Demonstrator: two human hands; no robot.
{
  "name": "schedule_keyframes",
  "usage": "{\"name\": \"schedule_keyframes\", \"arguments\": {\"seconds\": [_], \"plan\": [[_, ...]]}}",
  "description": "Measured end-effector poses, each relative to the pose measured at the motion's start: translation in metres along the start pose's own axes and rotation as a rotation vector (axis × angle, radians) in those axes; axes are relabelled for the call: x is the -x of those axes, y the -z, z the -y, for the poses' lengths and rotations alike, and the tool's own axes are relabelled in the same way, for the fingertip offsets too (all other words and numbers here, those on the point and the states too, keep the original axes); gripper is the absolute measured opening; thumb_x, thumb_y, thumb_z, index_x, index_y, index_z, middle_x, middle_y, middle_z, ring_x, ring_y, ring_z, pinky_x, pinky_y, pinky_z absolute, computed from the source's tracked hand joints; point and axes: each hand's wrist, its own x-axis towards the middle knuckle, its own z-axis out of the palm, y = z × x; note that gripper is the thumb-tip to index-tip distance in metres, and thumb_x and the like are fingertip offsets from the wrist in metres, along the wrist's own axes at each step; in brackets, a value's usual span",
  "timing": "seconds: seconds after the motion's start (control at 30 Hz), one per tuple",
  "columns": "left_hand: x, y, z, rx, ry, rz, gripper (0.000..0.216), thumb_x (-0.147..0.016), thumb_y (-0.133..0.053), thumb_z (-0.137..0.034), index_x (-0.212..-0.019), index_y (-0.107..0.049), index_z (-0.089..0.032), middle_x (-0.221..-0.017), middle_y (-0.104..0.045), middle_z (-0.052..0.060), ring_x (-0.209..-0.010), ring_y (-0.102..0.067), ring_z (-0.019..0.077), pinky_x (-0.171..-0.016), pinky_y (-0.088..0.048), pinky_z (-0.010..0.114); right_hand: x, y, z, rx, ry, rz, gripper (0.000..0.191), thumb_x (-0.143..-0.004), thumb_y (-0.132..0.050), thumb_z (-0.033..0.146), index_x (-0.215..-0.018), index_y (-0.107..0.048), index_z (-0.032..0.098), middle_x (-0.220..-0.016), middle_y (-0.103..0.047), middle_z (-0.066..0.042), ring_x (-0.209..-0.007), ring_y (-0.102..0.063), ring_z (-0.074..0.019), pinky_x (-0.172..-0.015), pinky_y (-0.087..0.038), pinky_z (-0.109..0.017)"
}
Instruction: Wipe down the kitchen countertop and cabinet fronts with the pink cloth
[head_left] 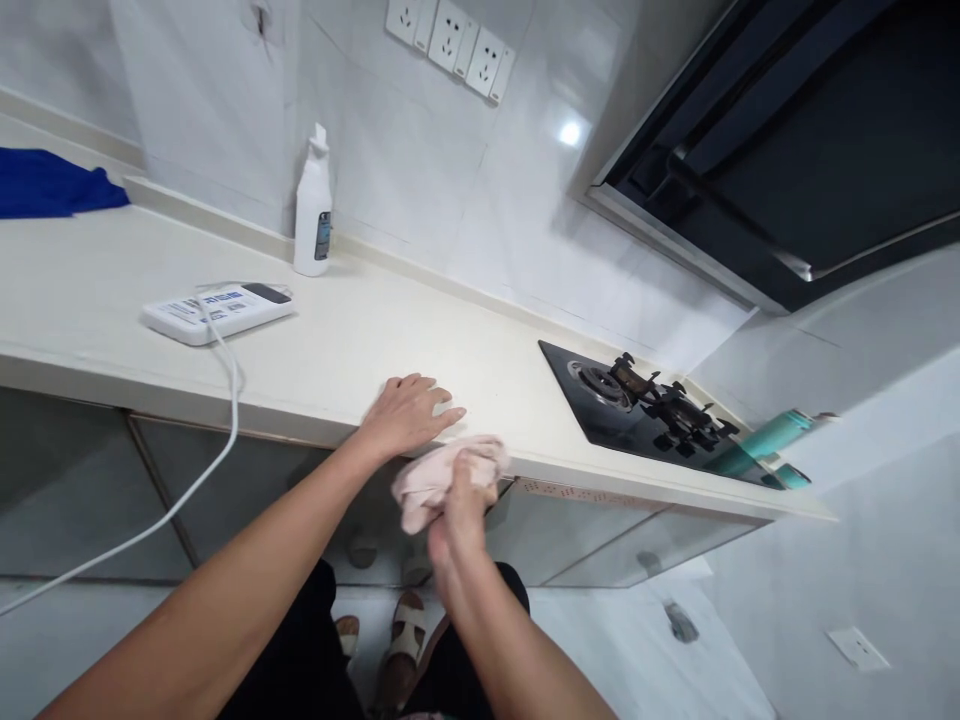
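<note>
My left hand (409, 412) lies flat, palm down, on the front edge of the cream countertop (360, 340), fingers spread a little. Just below and to its right, my right hand (459, 500) is closed around a bunched pale pink cloth (439, 470), which it holds against the counter's front edge. The cloth hangs partly over the edge.
A white power strip (217, 310) with a white cable (225, 400) hanging off the counter lies to the left. A white bottle (313, 205) stands at the wall. A black gas hob (645, 410) and teal bottles (757, 445) sit to the right, under a range hood (787, 150). Blue cloth (45, 182) lies far left.
</note>
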Motion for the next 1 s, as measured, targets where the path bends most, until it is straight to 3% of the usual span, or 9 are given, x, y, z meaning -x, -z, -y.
{"name": "schedule_keyframes", "arguments": {"seconds": [0.07, 0.13, 0.2, 0.3, 0.4, 0.5, 0.63, 0.8, 1.0], "plan": [[0.000, 0.002, 0.001, 0.017, 0.020, 0.012, 0.054, -0.102, -0.043, -0.060, -0.125, -0.073, -0.021, -0.142, -0.067, 0.014, -0.141, -0.052, 0.0334, -0.115, -0.036, 0.052, 0.027, -0.021, -0.009, -0.094, -0.086, 0.036, 0.061, -0.076, -0.078, 0.056, -0.121, -0.048, 0.027, -0.117, -0.074, -0.004, -0.109, -0.072, -0.0210, -0.090, -0.062, -0.035], [0.000, 0.003, 0.002, 0.029, 0.040, 0.020, 0.052, -0.101, -0.044, -0.059, -0.124, -0.073, -0.022, -0.145, -0.067, 0.013, -0.144, -0.051, 0.0320, -0.116, -0.035, 0.050, 0.046, -0.029, -0.009, -0.147, -0.223, 0.241, 0.062, -0.071, -0.085, 0.053, -0.116, -0.051, 0.027, -0.106, -0.076, -0.001, -0.099, -0.074, -0.0205, -0.089, -0.062, -0.036], [0.000, 0.004, 0.003, 0.037, 0.053, 0.019, 0.050, -0.101, -0.044, -0.057, -0.123, -0.074, -0.023, -0.146, -0.068, 0.011, -0.144, -0.051, 0.0302, -0.118, -0.035, 0.048, 0.056, -0.019, 0.000, -0.148, -0.307, 0.419, 0.064, -0.067, -0.089, 0.053, -0.115, -0.055, 0.026, -0.101, -0.077, 0.001, -0.093, -0.074, -0.0201, -0.088, -0.061, -0.035], [0.002, 0.003, 0.005, 0.049, 0.066, 0.002, 0.049, -0.100, -0.045, -0.057, -0.121, -0.075, -0.024, -0.144, -0.069, 0.010, -0.144, -0.053, 0.0301, -0.118, -0.036, 0.047, 0.052, 0.025, 0.024, -0.020, -0.260, 0.508, 0.066, -0.072, -0.088, 0.050, -0.125, -0.059, 0.024, -0.111, -0.077, -0.003, -0.098, -0.074, -0.0215, -0.092, -0.059, -0.035], [0.003, 0.002, 0.005, 0.067, 0.069, -0.016, 0.050, -0.099, -0.047, -0.060, -0.119, -0.076, -0.025, -0.143, -0.069, 0.011, -0.143, -0.054, 0.0313, -0.117, -0.038, 0.048, 0.034, 0.087, 0.058, 0.290, 0.014, 0.523, 0.059, -0.079, -0.082, 0.046, -0.131, -0.064, 0.025, -0.125, -0.074, -0.007, -0.112, -0.070, -0.0262, -0.099, -0.056, -0.040], [0.006, 0.000, 0.003, 0.104, 0.063, -0.032, 0.050, -0.098, -0.050, -0.062, -0.117, -0.077, -0.026, -0.142, -0.069, 0.012, -0.142, -0.054, 0.0319, -0.117, -0.038, 0.049, 0.001, 0.142, 0.097, 0.576, 0.556, 0.478, 0.046, -0.079, -0.078, 0.037, -0.123, -0.073, 0.028, -0.145, -0.060, -0.011, -0.132, -0.058, -0.0328, -0.111, -0.048, -0.050], [0.008, 0.001, 0.000, 0.184, 0.070, -0.086, 0.048, -0.098, -0.054, -0.060, -0.117, -0.076, -0.022, -0.138, -0.071, 0.013, -0.139, -0.057, 0.0342, -0.116, -0.038, 0.051, -0.059, 0.178, 0.124, 0.895, 1.008, 0.310, 0.036, -0.083, -0.070, 0.033, -0.118, -0.075, 0.027, -0.152, -0.049, -0.014, -0.139, -0.049, -0.0365, -0.116, -0.039, -0.061], [0.012, 0.002, 0.000, 0.313, 0.104, -0.273, 0.037, -0.101, -0.054, -0.049, -0.113, -0.074, -0.021, -0.131, -0.073, 0.011, -0.123, -0.067, 0.0283, -0.107, -0.050, 0.045, -0.097, 0.161, 0.087, 1.260, 1.125, 0.195, 0.047, -0.079, -0.073, 0.037, -0.125, -0.068, 0.031, -0.143, -0.057, -0.013, -0.134, -0.049, -0.0398, -0.113, -0.033, -0.065], [0.063, -0.006, -0.018, 0.468, -0.002, -0.569, 0.023, -0.104, -0.050, -0.032, -0.107, -0.071, -0.021, -0.121, -0.073, 0.010, -0.117, -0.069, 0.0205, -0.101, -0.056, 0.036, -0.058, 0.092, 0.044, 1.418, 1.414, 0.251, 0.063, -0.081, -0.078, 0.033, -0.140, -0.057, 0.033, -0.148, -0.051, -0.015, -0.135, -0.045, -0.0403, -0.108, -0.033, -0.062]]}}
